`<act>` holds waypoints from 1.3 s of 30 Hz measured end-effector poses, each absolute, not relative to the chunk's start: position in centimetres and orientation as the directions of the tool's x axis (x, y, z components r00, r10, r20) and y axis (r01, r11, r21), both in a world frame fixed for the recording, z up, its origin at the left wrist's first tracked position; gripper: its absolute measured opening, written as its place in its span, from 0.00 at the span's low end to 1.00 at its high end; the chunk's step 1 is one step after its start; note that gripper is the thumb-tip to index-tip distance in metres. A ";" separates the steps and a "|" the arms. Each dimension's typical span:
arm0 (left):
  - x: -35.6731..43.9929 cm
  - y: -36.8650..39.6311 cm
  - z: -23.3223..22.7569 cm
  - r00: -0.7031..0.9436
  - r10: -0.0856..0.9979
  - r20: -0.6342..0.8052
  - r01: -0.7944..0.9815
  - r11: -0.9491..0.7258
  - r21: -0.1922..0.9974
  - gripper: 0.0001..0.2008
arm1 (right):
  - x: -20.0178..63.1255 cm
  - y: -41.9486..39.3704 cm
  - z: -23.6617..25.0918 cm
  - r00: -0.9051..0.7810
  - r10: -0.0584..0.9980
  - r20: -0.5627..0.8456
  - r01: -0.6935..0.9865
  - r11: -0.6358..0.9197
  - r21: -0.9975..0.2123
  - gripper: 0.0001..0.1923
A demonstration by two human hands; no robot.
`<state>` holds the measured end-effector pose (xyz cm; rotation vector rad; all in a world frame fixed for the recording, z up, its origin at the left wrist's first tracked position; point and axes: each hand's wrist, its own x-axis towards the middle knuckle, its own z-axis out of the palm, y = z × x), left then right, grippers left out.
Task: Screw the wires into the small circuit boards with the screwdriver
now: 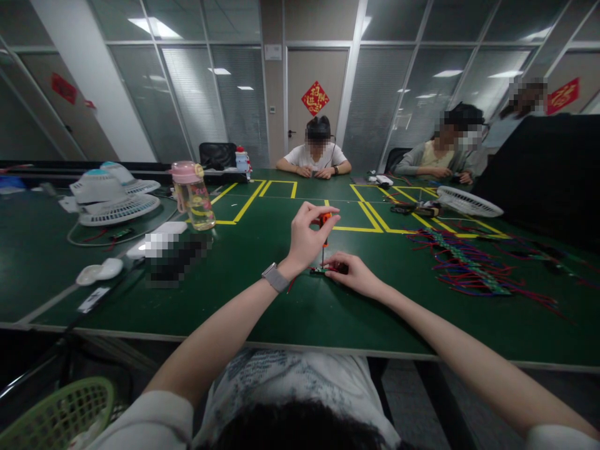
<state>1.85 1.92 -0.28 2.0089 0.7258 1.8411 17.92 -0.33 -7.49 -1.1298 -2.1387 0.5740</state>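
Your left hand [307, 236] is raised above the green table [290, 312], fingers pinched together on the orange handle of a small screwdriver [324, 232], which stands upright with its tip down on a small circuit board [319, 270]. Your right hand [352, 274] lies flat on the table just to the right of that tip, fingertips closed on the board's right end, holding it down where red wires meet it.

Both hands work near the middle of the table, well back from the near edge, which runs across below your forearms. Left of your left hand the surface is bare up to a blurred dark object, with a pink-lidded bottle [193, 195] and white fans [112, 194] farther off. Right of your right hand there is open green surface, then a spread of red and blue wires [464, 262], well apart. Beyond your hands, yellow tape lines [356, 219] mark the table, and other people sit at the far side.
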 end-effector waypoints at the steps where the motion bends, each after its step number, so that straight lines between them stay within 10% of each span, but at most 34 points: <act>1: 1.8 1.9 -0.3 0.037 0.563 0.826 0.172 -0.818 0.549 0.04 | 17.9 -0.3 -7.5 -0.424 0.841 0.336 0.558 0.535 -0.634 0.10; 39: 2.1 1.6 -0.2 0.109 0.611 0.784 0.055 -0.791 0.609 0.06 | 18.2 -0.3 -7.5 -0.440 0.832 0.337 0.556 0.547 -0.626 0.10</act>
